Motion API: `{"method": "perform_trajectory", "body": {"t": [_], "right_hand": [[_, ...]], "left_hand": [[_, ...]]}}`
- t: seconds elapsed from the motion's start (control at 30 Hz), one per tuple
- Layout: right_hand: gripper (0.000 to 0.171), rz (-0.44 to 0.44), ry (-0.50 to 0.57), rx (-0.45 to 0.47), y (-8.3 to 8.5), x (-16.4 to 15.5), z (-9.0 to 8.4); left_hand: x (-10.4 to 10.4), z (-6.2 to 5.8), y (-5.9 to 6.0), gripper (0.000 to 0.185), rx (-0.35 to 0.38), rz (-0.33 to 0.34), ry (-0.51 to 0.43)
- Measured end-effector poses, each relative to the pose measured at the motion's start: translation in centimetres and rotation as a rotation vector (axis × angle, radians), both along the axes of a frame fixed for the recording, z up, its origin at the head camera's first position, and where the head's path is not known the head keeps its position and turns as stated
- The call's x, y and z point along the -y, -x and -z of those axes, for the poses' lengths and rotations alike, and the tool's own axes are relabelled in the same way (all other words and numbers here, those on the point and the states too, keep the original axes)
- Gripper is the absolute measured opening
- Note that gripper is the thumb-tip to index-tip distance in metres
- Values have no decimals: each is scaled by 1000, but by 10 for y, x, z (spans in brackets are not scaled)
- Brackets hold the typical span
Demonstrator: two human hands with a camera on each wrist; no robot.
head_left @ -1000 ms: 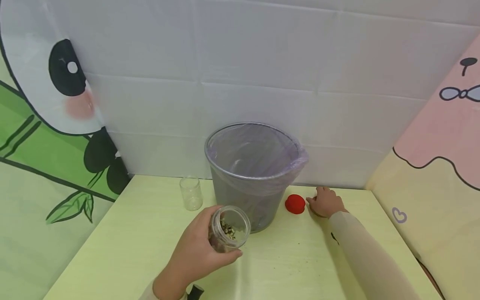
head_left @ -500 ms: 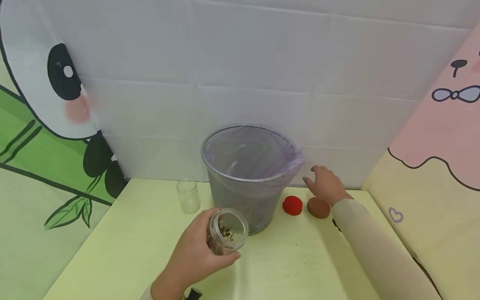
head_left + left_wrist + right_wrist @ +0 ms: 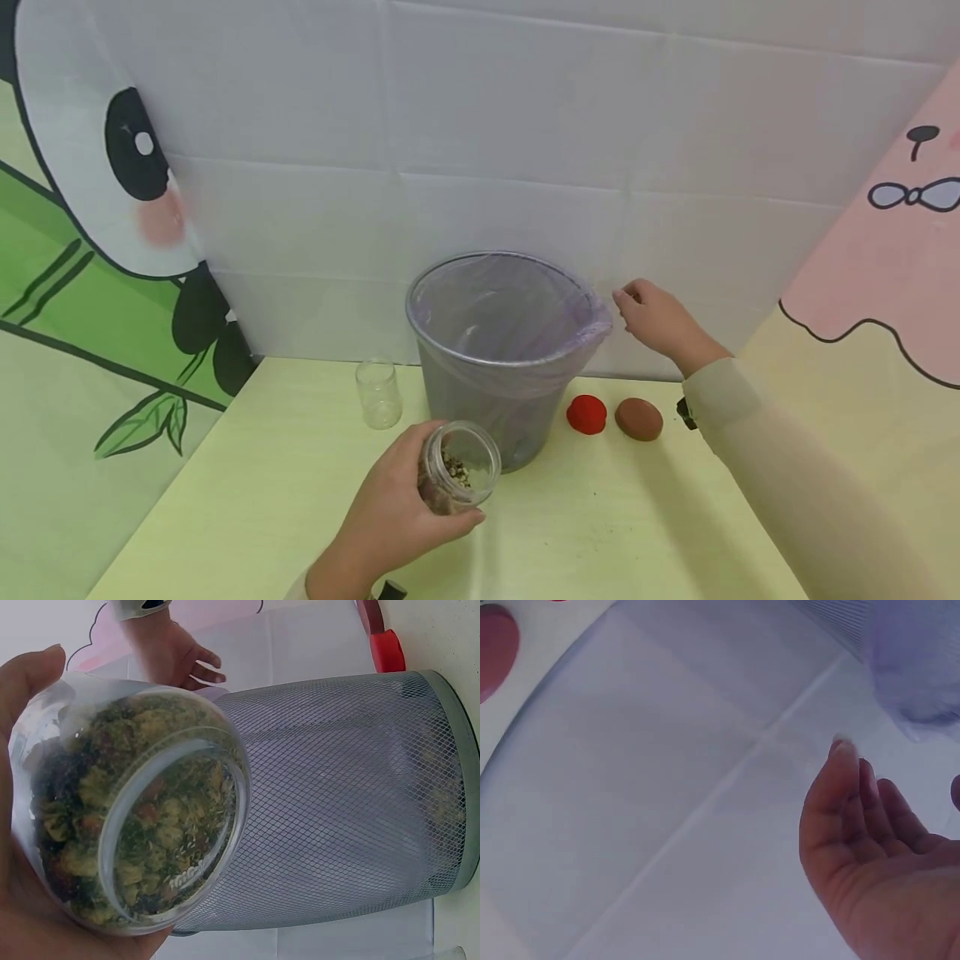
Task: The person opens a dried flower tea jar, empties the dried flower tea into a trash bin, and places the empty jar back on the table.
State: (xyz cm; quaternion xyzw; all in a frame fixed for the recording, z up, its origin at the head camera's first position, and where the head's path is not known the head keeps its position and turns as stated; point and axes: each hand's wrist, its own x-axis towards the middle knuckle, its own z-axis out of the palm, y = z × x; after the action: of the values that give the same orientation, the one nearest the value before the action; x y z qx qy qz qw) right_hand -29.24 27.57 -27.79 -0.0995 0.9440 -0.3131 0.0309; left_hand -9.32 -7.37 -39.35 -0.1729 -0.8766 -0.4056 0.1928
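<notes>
My left hand (image 3: 401, 508) grips a clear jar (image 3: 459, 462), tilted with its open mouth up and towards the right. Dried flowers and leaves (image 3: 169, 847) fill its lower part in the left wrist view. My right hand (image 3: 658, 323) hangs in the air beside the bin's rim, fingers loosely bent, holding nothing. Closest to it is the bunched edge of the purple plastic bag (image 3: 592, 325) that lines the grey mesh bin (image 3: 480, 408). In the right wrist view a gap shows between the fingertips (image 3: 841, 750) and the bag.
Right of the bin, a red cap (image 3: 587, 415) and a brown round lid (image 3: 639, 419) lie side by side on the pale table (image 3: 300, 500). An upright clear glass (image 3: 378, 396) stands left of the bin. White sheeting hangs behind, with painted panels on both sides.
My right hand has let go of the brown lid, leaving it on the table, and has risen to the height of the bin's rim. My left hand and the jar have hardly moved.
</notes>
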Motion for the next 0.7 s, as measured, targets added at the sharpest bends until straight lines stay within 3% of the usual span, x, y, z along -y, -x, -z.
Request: {"method": "perform_trajectory", "body": {"t": [0.13, 0.33, 0.5, 0.7], "right_hand": [[67, 25, 71, 63, -3, 10, -18], [71, 56, -2, 64, -1, 25, -34], [67, 80, -36, 24, 7, 34, -34], [66, 71, -17, 96, 17, 45, -29]], "left_hand": [[0, 0, 0, 95, -3, -4, 7], [0, -1, -1, 95, 5, -5, 14], [-2, -1, -2, 95, 2, 1, 17], [-3, -1, -2, 94, -15, 14, 16]]}}
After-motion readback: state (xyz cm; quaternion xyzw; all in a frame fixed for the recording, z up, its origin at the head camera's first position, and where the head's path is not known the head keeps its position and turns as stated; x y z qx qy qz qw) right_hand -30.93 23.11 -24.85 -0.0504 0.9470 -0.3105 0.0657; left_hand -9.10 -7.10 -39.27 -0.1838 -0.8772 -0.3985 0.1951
